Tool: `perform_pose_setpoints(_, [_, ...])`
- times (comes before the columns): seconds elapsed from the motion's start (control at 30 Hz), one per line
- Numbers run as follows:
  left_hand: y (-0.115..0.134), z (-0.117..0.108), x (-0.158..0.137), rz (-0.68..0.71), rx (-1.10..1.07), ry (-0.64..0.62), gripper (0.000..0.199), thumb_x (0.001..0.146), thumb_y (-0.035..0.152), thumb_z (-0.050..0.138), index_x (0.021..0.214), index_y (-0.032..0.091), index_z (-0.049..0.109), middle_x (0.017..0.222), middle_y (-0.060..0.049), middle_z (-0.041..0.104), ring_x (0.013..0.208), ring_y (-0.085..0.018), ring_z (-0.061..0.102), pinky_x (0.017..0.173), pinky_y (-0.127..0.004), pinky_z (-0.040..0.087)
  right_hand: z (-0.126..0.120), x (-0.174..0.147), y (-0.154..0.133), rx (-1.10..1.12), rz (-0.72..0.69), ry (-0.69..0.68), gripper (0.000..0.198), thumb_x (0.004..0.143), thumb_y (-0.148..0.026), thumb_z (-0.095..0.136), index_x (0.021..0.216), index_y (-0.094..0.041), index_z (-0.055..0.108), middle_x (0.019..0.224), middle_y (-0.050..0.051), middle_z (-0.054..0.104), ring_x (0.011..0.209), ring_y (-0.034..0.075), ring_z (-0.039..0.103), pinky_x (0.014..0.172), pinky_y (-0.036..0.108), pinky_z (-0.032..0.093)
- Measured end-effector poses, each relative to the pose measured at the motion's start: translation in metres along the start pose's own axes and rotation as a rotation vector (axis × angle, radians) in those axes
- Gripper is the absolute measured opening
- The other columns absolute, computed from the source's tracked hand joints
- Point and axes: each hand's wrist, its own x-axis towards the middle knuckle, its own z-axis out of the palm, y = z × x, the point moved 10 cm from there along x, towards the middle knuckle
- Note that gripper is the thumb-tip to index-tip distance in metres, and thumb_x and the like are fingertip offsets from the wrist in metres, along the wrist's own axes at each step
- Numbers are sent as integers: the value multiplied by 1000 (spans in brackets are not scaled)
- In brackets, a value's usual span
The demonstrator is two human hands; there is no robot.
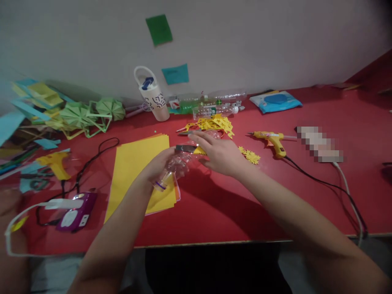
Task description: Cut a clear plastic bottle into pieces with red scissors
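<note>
A clear plastic bottle [180, 162] is tilted over the table, its capless neck with a purple ring pointing down toward me. My left hand [157, 163] is closed around the bottle's side near the neck. Across the bottle lies a utility knife [199, 151], yellow with a dark strip reaching toward my left fingers. My right hand [222, 153] is closed on the knife's yellow part, its upper fingers stretched over the bottle. Scissors [185, 132] lie just behind. A stack of yellow paper [137, 171] lies under and left of the bottle.
Yellow paper cutouts [251, 156] lie to the right. Corded yellow glue guns rest at right [274, 141] and left [55, 161]. A purple power box [76, 212] sits front left. Behind stand a white tumbler [154, 100] and lying bottles [214, 110]. Another person's arm [12, 228] shows at left.
</note>
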Motion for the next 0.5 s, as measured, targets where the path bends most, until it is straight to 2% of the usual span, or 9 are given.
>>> perform_pose_setpoints(0.07, [-5, 0, 1, 3, -80, 31, 27, 73, 38, 53, 91, 19, 61, 68, -3, 66, 56, -16, 61, 53, -29, 51, 3, -1, 8, 3, 85, 33, 60, 89, -27, 56, 147, -17, 46, 151, 14, 52, 103, 26, 67, 64, 31, 47])
perform_pose_setpoints(0.2, [0, -1, 1, 166, -132, 110, 38, 69, 37, 57, 104, 20, 56, 84, -3, 69, 62, -15, 61, 60, -30, 52, 6, -5, 19, 67, 232, 157, 48, 95, -32, 51, 140, -16, 53, 147, 16, 56, 108, 26, 65, 62, 29, 46])
perform_pose_setpoints(0.27, [8, 1, -5, 272, -119, 164, 41, 76, 44, 52, 110, 22, 54, 96, -6, 69, 71, -17, 65, 66, -33, 54, 10, -6, 33, 129, 367, 178, 47, 95, -39, 52, 136, -15, 56, 132, 18, 66, 100, 27, 67, 62, 29, 45])
perform_pose_setpoints(0.37, [22, 8, -19, 411, -131, 197, 45, 85, 55, 37, 116, 25, 50, 120, -9, 66, 93, -22, 69, 74, -38, 57, 18, -12, 60, 225, 597, 160, 54, 91, -53, 56, 129, -13, 58, 98, 14, 75, 82, 27, 68, 63, 30, 42])
perform_pose_setpoints(0.5, [23, 8, -20, 412, -163, 162, 53, 86, 65, 36, 117, 25, 49, 119, -10, 66, 104, -26, 68, 77, -40, 59, 16, -14, 77, 353, 655, 187, 56, 89, -55, 58, 128, -14, 57, 84, 9, 73, 76, 26, 67, 63, 30, 41])
